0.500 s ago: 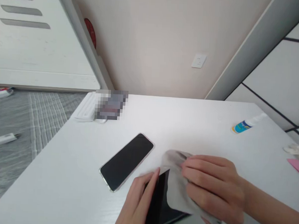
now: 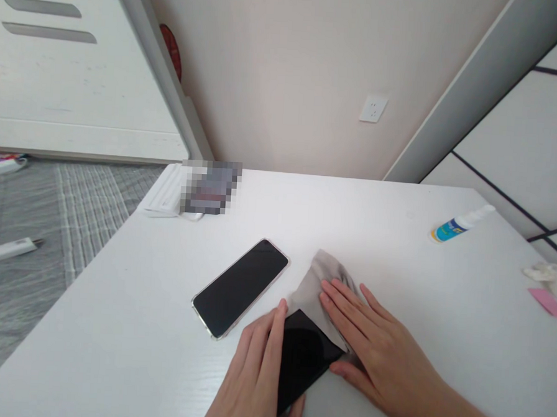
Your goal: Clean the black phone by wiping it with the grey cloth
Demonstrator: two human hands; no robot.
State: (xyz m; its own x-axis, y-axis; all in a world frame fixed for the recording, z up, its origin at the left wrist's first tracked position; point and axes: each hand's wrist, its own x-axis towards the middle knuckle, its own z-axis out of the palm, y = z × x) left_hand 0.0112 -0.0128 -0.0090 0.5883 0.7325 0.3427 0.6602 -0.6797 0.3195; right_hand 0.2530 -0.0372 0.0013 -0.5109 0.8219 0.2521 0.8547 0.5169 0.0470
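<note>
**Glossy black tablet-like thing in one hand, grey cloth under the other**

Left hand (image 2: 251, 366) has a proper grip on the black tablet-like device (image 2: 301, 359): fingers along one side, thumb at the near edge. Right hand (image 2: 383, 357) isn't clenched; its fingers lie stretched out flat over the grey cloth (image 2: 319, 282), thumb split off by the device's corner.

The device is a flat, dark slab with straight edges, shiny enough to show faint reflections. It's between the two hands over the near part of the white table (image 2: 136, 325), though I can't tell if it's touching the tabletop. The cloth is soft and wrinkled, covering its far right edge.

Just beyond the left hand there's a black-screened smartphone (image 2: 240, 288) in a clear case, lying face up.

Container-wise, there's a small white bottle (image 2: 459, 225) with a blue label and yellow near its base, on the far right. Can't see what's inside. Nearer the right edge: crumpled white tissue (image 2: 552, 277) and a pink slip (image 2: 548, 303).
</note>
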